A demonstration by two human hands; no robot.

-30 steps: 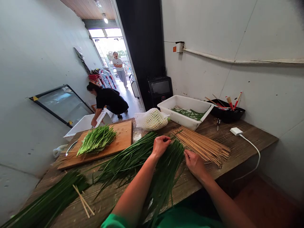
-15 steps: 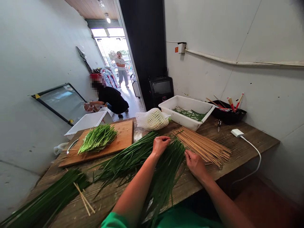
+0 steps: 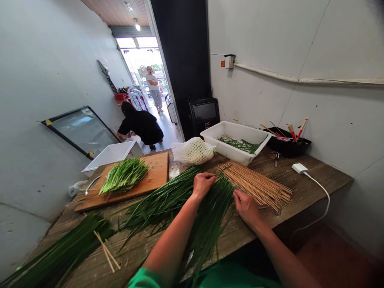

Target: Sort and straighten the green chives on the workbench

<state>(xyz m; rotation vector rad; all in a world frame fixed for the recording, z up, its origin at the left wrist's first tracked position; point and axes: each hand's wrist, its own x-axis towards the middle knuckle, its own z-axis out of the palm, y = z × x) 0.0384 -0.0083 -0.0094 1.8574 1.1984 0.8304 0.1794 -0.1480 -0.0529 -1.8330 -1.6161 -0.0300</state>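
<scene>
Left hand sits on the far end of the spread of long flat green chive leaves, mid-way along the rough wooden table. Fingers curled down, knuckles up; can't tell if it's pinching stalks or just pressing. Right hand is at the leaves' right edge, touching them, fingers bent under, just beside the pile of thin pale bamboo skewers. Its grip is hidden, can't tell. Leaves run from the hands back toward the person, under both forearms. Further left: wooden cutting board carrying short trimmed green stalks.

Delta vs 0.5 s ago: hands and leaves unchanged. Co-worker in black by the white floor bin now bends lower, head down.
</scene>
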